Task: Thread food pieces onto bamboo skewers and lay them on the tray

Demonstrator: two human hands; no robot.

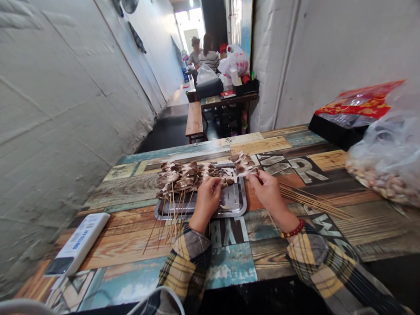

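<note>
My right hand (269,194) is closed around a mushroom skewer (244,165), its brown-and-white oyster mushroom pieces pointing away from me and its thin stick coming out below the palm. Over the metal tray (245,204), my left hand (209,197) has its fingers pinched together beside some mushroom pieces; what sits between the fingertips is hidden. Loaded mushroom skewers (183,175) lie piled on the tray's left side, their bare stick ends sticking out toward me. To the right of my right hand lie several bare bamboo skewers (312,201) on the table.
On the patterned wood table (130,235) a white device with a small screen (79,244) lies at left. A clear bag of mushrooms (394,163) and a black box with a red package (344,124) stand at right. A white cable (150,299) crosses the front. Two people sit farther back.
</note>
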